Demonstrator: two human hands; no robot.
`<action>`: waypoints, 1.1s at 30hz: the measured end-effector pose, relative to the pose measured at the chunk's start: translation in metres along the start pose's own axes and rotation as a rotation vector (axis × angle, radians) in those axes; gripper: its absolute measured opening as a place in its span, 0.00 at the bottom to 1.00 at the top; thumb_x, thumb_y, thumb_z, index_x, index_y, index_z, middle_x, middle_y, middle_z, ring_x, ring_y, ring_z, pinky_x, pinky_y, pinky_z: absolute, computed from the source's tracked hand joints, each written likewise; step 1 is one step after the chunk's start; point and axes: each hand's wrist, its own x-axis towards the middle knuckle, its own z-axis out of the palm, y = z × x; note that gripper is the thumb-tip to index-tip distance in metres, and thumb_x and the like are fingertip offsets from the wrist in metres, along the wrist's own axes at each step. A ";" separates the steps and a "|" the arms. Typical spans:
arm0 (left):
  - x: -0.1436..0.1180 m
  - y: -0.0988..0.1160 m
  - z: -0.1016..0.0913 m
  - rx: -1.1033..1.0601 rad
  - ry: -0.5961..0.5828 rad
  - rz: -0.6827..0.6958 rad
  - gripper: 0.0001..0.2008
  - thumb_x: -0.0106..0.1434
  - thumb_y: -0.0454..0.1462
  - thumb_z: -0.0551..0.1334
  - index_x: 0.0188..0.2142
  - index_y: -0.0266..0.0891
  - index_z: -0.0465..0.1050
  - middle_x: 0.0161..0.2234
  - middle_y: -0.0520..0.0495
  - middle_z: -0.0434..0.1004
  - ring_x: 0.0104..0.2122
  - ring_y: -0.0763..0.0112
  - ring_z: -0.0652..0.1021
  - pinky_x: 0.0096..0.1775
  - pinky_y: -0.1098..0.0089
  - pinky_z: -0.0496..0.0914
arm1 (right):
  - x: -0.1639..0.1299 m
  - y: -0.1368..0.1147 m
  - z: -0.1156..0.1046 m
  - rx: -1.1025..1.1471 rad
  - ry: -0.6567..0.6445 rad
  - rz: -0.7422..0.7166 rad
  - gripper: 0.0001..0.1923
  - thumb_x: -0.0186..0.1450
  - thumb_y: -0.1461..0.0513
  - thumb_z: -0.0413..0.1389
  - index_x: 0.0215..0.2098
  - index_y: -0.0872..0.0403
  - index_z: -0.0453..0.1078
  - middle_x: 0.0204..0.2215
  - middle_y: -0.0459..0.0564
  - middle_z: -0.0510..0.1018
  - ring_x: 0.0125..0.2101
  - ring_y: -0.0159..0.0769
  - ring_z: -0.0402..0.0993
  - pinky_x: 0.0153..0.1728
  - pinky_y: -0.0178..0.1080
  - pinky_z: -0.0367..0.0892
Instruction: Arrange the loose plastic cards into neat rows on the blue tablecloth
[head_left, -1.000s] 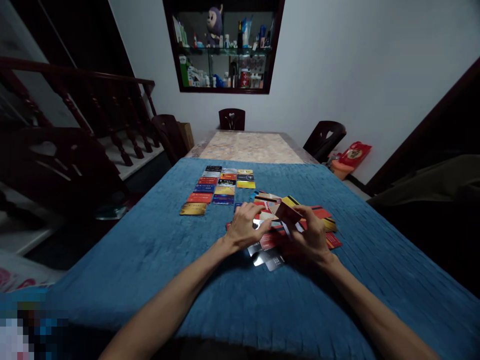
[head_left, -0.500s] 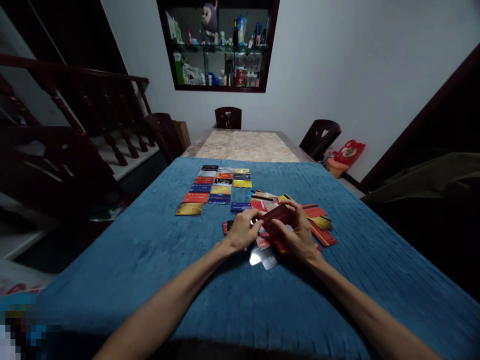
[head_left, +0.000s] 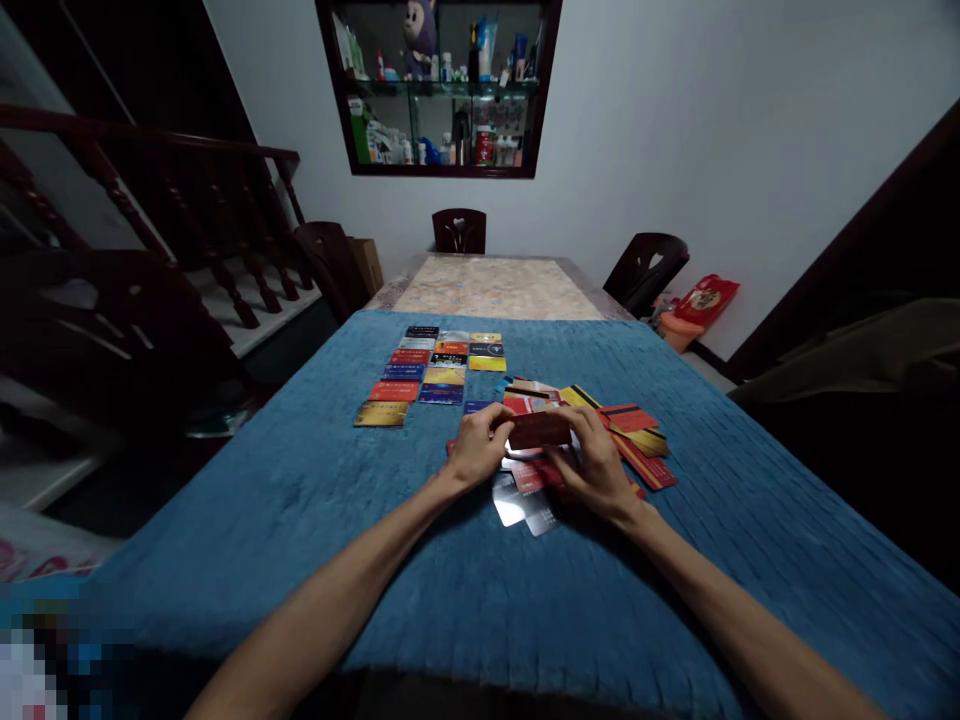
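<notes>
A dark red bank card (head_left: 538, 431) is held up between my two hands, above a loose pile of cards. My left hand (head_left: 480, 440) pinches its left end between thumb and fingers. At its right end, my right hand (head_left: 596, 460) has its fingers closed on the edge. Below and around lie overlapping cards: silver cards (head_left: 517, 505) at the near side, an orange-red card (head_left: 628, 417) and a gold card (head_left: 643, 441) on the right. A blue card (head_left: 475, 407) shows in part behind my left hand. Cards under my hands are partly hidden.
Left of the pile, cards lie in overlapping columns, with a gold card (head_left: 381, 413) nearest. A blue cloth (head_left: 300, 520) covers the near table; a marbled top (head_left: 495, 285) shows beyond. Dark chairs (head_left: 649, 270) stand around it.
The dark red card has turned from a slant to nearly level and come slightly left. My right hand shifted with it, and my left hand still grips the other end.
</notes>
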 end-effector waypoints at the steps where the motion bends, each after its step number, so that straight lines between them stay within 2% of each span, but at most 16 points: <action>1: 0.000 0.000 0.000 0.001 0.007 -0.003 0.09 0.63 0.31 0.56 0.37 0.37 0.76 0.37 0.47 0.81 0.37 0.69 0.79 0.39 0.70 0.74 | 0.000 0.001 0.000 -0.040 -0.021 -0.027 0.24 0.66 0.63 0.54 0.60 0.49 0.61 0.49 0.57 0.71 0.49 0.49 0.70 0.48 0.53 0.70; 5: 0.000 -0.001 -0.001 0.021 0.025 -0.004 0.10 0.63 0.31 0.56 0.37 0.38 0.76 0.37 0.48 0.81 0.37 0.69 0.79 0.40 0.70 0.74 | -0.002 0.006 0.002 -0.142 -0.058 -0.069 0.31 0.65 0.62 0.55 0.66 0.47 0.55 0.53 0.59 0.67 0.52 0.53 0.67 0.49 0.58 0.69; 9: -0.001 -0.001 0.000 0.037 0.025 0.009 0.10 0.64 0.31 0.55 0.39 0.38 0.76 0.37 0.48 0.81 0.37 0.68 0.79 0.41 0.69 0.75 | -0.002 0.010 0.003 -0.211 -0.036 -0.094 0.34 0.66 0.62 0.54 0.68 0.47 0.52 0.52 0.60 0.67 0.50 0.53 0.67 0.48 0.57 0.69; 14: -0.002 -0.002 0.000 0.058 0.036 0.013 0.10 0.64 0.31 0.55 0.39 0.38 0.75 0.38 0.47 0.81 0.38 0.68 0.79 0.42 0.67 0.75 | -0.001 0.010 0.002 -0.291 -0.027 -0.153 0.32 0.67 0.62 0.53 0.68 0.48 0.53 0.50 0.61 0.69 0.47 0.52 0.67 0.45 0.55 0.69; 19: -0.001 -0.004 -0.001 0.115 0.039 0.043 0.11 0.64 0.30 0.55 0.39 0.39 0.75 0.40 0.47 0.82 0.41 0.67 0.79 0.47 0.66 0.74 | -0.002 0.009 0.000 -0.285 -0.065 -0.129 0.32 0.67 0.59 0.54 0.68 0.49 0.55 0.51 0.61 0.69 0.49 0.54 0.66 0.46 0.55 0.68; 26: 0.001 -0.007 -0.004 0.171 0.020 0.067 0.10 0.65 0.30 0.54 0.40 0.39 0.75 0.41 0.47 0.81 0.42 0.67 0.78 0.50 0.64 0.72 | 0.001 0.006 -0.002 -0.372 -0.052 -0.192 0.30 0.67 0.59 0.53 0.67 0.47 0.56 0.50 0.60 0.70 0.47 0.54 0.66 0.46 0.55 0.67; 33: -0.005 -0.005 -0.018 0.328 -0.047 0.187 0.16 0.64 0.31 0.57 0.52 0.38 0.69 0.47 0.42 0.76 0.47 0.61 0.74 0.53 0.58 0.69 | 0.006 0.002 0.000 -0.398 -0.044 -0.208 0.28 0.67 0.56 0.55 0.65 0.49 0.59 0.46 0.59 0.71 0.45 0.52 0.66 0.43 0.53 0.68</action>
